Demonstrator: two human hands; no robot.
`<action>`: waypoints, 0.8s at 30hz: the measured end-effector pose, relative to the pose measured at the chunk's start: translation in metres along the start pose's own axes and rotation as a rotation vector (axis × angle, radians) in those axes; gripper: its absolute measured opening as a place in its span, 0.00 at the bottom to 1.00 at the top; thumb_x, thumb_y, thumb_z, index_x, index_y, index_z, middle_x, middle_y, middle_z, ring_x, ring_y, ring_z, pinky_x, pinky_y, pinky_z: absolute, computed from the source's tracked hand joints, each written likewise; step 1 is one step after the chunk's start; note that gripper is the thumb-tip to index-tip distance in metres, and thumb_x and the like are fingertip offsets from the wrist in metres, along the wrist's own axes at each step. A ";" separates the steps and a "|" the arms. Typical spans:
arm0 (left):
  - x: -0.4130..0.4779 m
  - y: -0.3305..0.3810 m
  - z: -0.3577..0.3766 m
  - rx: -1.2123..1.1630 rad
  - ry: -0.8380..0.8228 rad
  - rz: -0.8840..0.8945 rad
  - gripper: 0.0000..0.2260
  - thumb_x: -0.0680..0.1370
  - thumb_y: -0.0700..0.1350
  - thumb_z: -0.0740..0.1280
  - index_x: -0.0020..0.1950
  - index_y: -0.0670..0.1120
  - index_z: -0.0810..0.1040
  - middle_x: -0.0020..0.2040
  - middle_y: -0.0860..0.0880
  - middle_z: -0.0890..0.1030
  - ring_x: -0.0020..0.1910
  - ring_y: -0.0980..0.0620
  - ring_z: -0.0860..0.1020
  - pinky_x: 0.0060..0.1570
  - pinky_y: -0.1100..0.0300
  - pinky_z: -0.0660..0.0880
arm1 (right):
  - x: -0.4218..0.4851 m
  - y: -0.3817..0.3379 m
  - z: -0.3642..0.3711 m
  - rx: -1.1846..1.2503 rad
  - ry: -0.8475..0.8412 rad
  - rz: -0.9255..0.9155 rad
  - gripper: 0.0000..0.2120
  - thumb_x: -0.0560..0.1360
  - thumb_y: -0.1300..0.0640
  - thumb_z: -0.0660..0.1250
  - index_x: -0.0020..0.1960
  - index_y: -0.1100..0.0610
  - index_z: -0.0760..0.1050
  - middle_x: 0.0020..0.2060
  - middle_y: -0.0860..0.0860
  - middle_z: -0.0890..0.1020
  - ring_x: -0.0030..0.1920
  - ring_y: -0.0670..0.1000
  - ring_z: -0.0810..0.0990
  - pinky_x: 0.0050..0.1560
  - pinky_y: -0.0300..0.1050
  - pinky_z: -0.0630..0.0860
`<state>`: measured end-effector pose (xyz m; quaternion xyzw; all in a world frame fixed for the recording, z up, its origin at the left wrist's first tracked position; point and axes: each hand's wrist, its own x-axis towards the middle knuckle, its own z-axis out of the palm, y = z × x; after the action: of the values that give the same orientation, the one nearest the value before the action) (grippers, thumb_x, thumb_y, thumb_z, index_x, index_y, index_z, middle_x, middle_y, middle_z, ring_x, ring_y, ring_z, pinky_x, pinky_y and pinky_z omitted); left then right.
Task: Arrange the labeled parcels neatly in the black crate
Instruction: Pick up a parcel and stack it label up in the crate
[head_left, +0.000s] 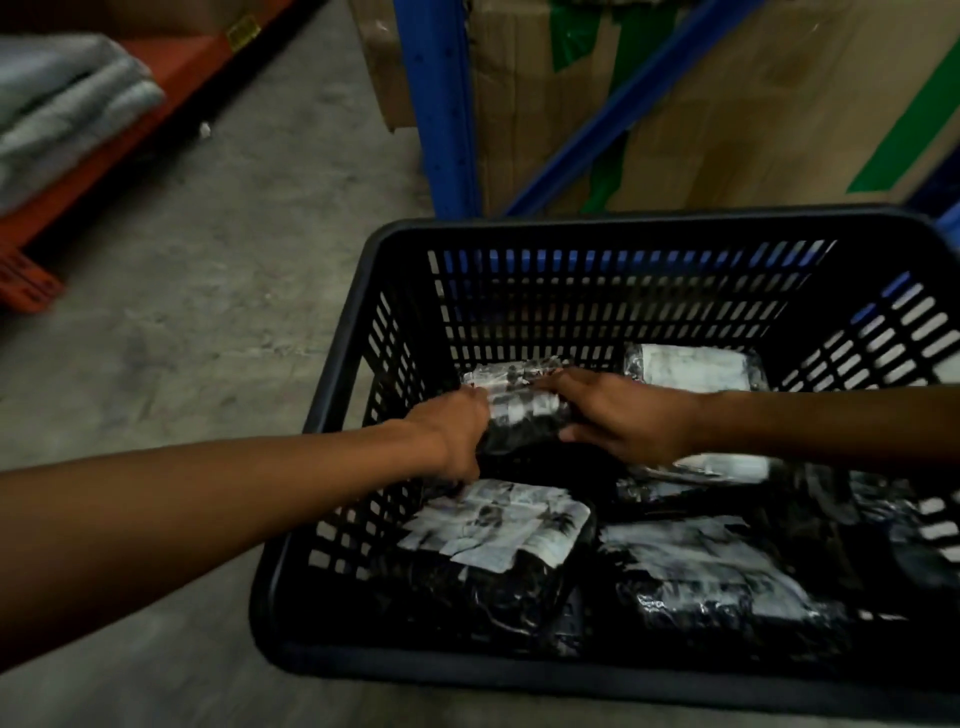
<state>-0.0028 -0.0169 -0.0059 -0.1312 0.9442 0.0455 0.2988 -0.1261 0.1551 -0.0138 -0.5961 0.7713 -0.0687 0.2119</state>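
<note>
A black slatted crate (613, 228) stands on the concrete floor and holds several black-wrapped parcels with white labels. Both my hands are down inside it, gripping one parcel (519, 402) near the far left wall. My left hand (452, 431) clasps its left end and my right hand (618, 415) presses on its right end. Another parcel (696, 366) lies at the far right. A large one (493, 535) lies at the near left and one more (717, 571) at the near right. A further parcel (696, 470) is partly hidden under my right wrist.
A blue rack upright (447, 104) and a slanted blue brace (623, 104) stand just behind the crate, with big cardboard boxes (779, 104) behind them. An orange shelf beam (104, 171) with grey bundles (57, 104) runs along the left. Bare concrete floor (234, 260) lies between.
</note>
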 end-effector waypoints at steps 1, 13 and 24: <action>-0.002 -0.002 -0.008 -0.099 0.058 0.000 0.33 0.71 0.46 0.76 0.73 0.42 0.69 0.70 0.42 0.75 0.65 0.44 0.77 0.61 0.51 0.78 | -0.001 0.001 -0.011 0.055 0.049 0.004 0.24 0.82 0.52 0.61 0.74 0.60 0.62 0.63 0.54 0.73 0.60 0.53 0.76 0.59 0.38 0.70; -0.015 -0.019 -0.077 -1.461 0.367 -0.276 0.24 0.71 0.56 0.74 0.59 0.41 0.82 0.52 0.44 0.87 0.46 0.48 0.87 0.39 0.60 0.83 | -0.008 -0.009 -0.064 1.437 0.281 0.592 0.22 0.73 0.34 0.65 0.53 0.49 0.84 0.48 0.52 0.89 0.45 0.51 0.89 0.40 0.47 0.83; 0.019 -0.007 -0.013 -1.128 0.119 -0.432 0.20 0.80 0.47 0.66 0.70 0.40 0.71 0.68 0.42 0.76 0.67 0.43 0.76 0.64 0.53 0.74 | 0.041 -0.019 0.025 1.196 0.315 0.837 0.16 0.69 0.71 0.74 0.55 0.61 0.79 0.57 0.61 0.84 0.54 0.61 0.84 0.56 0.59 0.82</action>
<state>-0.0232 -0.0296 -0.0061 -0.4603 0.7416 0.4698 0.1323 -0.1073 0.1144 -0.0397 -0.0186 0.7861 -0.4747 0.3956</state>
